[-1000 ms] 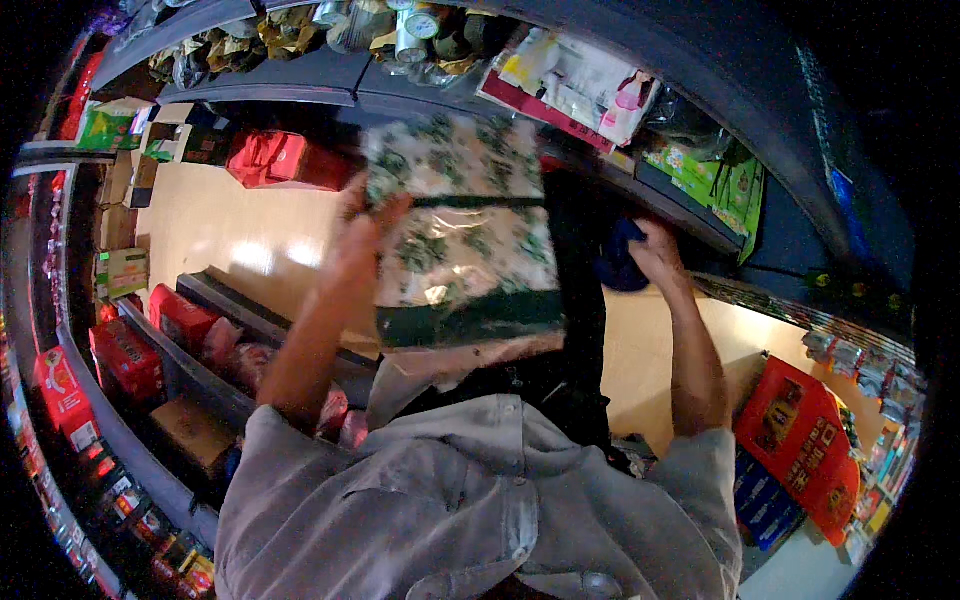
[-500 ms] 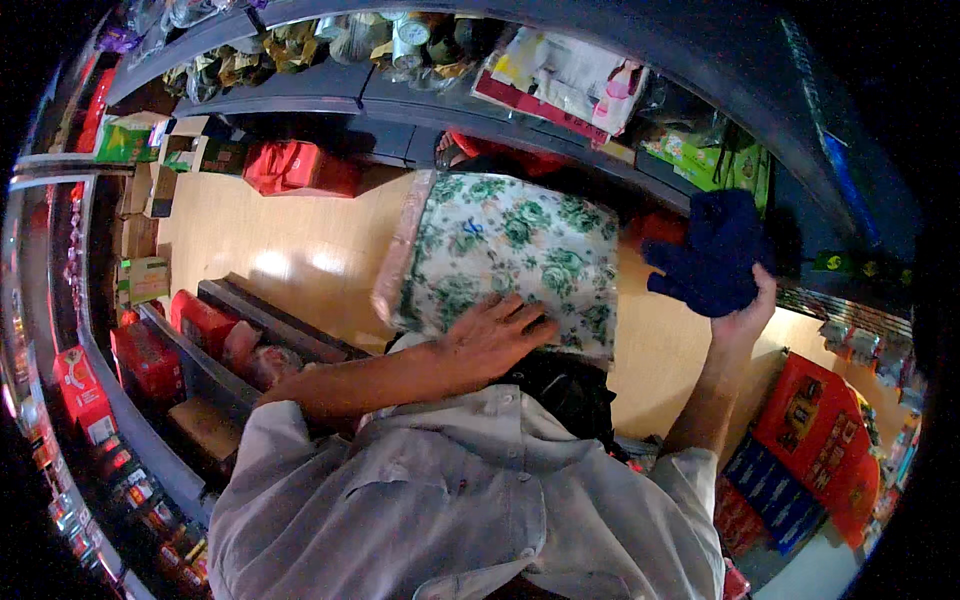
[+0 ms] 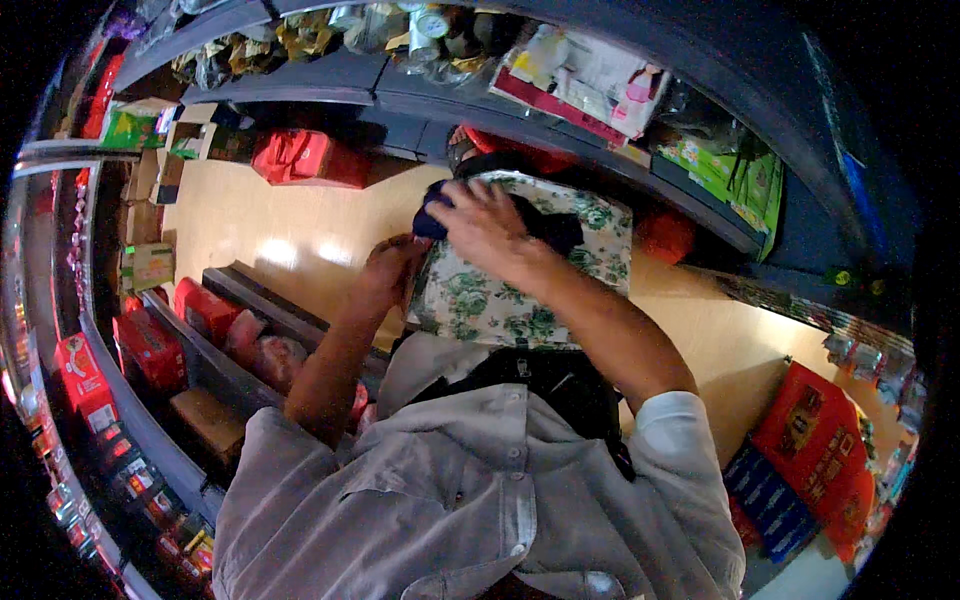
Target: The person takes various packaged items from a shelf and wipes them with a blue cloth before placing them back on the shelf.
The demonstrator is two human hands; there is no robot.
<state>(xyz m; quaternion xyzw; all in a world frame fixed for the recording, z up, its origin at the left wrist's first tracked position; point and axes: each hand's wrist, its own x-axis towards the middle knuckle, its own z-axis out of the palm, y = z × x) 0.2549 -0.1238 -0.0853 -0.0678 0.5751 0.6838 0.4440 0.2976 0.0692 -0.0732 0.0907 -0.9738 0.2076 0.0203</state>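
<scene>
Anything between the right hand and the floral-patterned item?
Yes: the dark blue cloth lies under the right hand, over the far part of the floral-patterned item. Nothing visible separates that hand from the cloth. The left hand is by the item's left edge.

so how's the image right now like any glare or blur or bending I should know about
Head view: two bright glare spots on the floor; fingers of the right hand slightly blurred; the dark blue cloth so dark that its folds hardly show; the upper shelf bowed by the fisheye lens, with corners falling to black.
</scene>
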